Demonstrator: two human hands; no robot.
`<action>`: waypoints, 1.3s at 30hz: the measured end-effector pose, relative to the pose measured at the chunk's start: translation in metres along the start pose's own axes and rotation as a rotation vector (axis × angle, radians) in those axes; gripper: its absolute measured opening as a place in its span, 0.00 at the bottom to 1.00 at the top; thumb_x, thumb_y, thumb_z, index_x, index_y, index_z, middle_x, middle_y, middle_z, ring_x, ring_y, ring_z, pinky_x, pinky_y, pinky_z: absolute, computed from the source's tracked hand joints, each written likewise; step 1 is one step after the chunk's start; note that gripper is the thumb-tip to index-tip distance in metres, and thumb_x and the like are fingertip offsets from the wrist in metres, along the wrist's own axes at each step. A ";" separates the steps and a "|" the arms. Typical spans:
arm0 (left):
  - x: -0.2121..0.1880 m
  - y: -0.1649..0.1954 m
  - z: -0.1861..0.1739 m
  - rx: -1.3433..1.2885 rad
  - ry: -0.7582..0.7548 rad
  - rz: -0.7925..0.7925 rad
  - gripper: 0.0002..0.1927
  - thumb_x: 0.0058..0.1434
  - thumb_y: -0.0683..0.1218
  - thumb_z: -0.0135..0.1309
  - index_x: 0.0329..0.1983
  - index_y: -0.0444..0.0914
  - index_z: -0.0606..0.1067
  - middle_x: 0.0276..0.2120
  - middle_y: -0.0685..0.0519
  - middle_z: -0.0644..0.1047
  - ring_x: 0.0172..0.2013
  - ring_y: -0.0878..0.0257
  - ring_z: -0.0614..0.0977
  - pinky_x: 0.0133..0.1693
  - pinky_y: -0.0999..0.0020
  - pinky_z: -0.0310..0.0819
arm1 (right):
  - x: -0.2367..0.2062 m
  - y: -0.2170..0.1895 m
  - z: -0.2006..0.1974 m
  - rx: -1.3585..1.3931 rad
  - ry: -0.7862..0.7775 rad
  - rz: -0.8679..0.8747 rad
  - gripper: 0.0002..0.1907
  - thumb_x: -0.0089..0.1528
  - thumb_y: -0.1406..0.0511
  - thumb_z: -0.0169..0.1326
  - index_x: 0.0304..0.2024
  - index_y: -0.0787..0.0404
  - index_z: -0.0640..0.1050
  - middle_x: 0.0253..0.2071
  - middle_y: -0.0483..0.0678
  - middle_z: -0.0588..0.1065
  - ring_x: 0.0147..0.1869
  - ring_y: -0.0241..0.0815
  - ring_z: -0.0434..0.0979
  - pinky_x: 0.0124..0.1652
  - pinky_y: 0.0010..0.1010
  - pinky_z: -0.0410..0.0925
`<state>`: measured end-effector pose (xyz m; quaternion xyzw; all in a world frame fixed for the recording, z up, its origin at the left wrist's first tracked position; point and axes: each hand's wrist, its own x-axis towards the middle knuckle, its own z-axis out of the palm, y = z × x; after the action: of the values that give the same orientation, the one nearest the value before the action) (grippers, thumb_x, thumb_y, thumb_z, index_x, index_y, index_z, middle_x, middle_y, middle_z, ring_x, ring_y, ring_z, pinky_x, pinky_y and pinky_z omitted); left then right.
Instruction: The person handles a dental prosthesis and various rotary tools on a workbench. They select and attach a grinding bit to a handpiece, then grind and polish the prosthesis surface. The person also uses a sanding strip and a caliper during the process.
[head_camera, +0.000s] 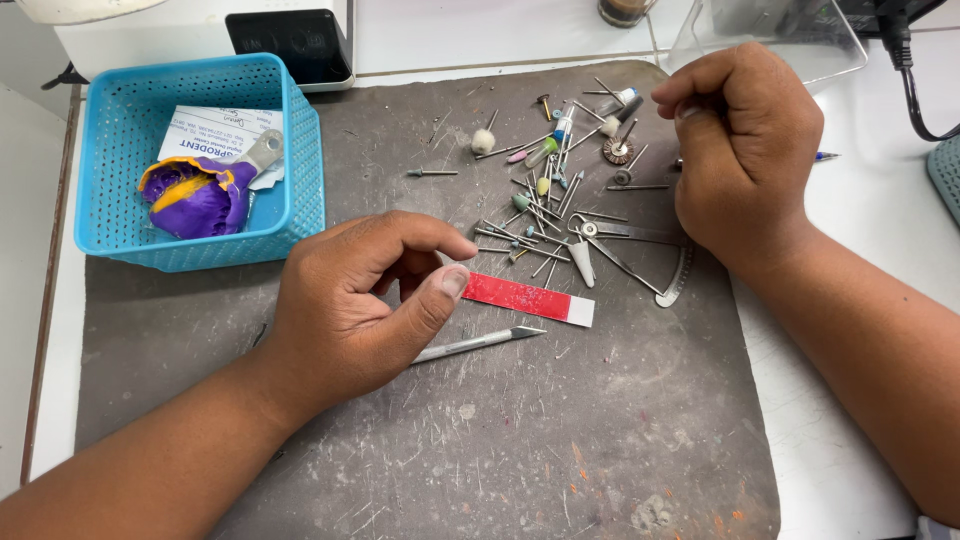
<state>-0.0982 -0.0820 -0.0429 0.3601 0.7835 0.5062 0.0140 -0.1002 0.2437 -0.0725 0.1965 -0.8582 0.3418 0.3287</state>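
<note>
Left hand (350, 300) curled, fingers pinching a red strip (527, 298) above a metal blade (478, 344), right hand (745, 140) fisted beside scattered burs (545, 190), contents untellable

Basket (300, 150) blue mesh; strip (528, 298) red, white end; mat (520, 420) dark grey, scratched.

A dental lab workbench: a scarred grey mat (500, 430) on the white counter (850, 420) carries scattered rotary burs and polishing points (545, 190), a metal gauge caliper (640, 255), and a blue basket (130, 130) holding a purple impression (195, 200).
</note>
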 end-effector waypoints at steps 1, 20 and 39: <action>0.000 0.000 0.000 0.005 0.000 -0.003 0.09 0.67 0.46 0.58 0.45 0.38 0.78 0.30 0.56 0.81 0.25 0.74 0.75 0.25 0.79 0.67 | 0.000 -0.001 0.000 0.004 -0.003 0.012 0.13 0.67 0.85 0.41 0.41 0.71 0.75 0.40 0.52 0.75 0.42 0.36 0.75 0.43 0.23 0.70; -0.004 0.025 0.009 0.238 -0.114 0.368 0.10 0.60 0.42 0.62 0.43 0.38 0.78 0.31 0.51 0.81 0.26 0.64 0.81 0.29 0.70 0.75 | -0.005 -0.019 -0.007 0.020 0.051 -0.028 0.12 0.65 0.81 0.46 0.46 0.66 0.75 0.42 0.52 0.75 0.45 0.43 0.77 0.47 0.30 0.71; -0.029 0.040 0.004 0.486 -0.036 0.500 0.09 0.62 0.44 0.62 0.46 0.40 0.80 0.30 0.53 0.80 0.26 0.62 0.81 0.28 0.68 0.74 | -0.014 -0.043 -0.015 -0.181 0.158 -0.188 0.09 0.64 0.78 0.48 0.43 0.63 0.75 0.40 0.51 0.76 0.40 0.49 0.80 0.40 0.35 0.72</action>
<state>-0.0538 -0.0866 -0.0227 0.5426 0.7684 0.2860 -0.1827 -0.0597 0.2265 -0.0547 0.2182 -0.8347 0.2452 0.4422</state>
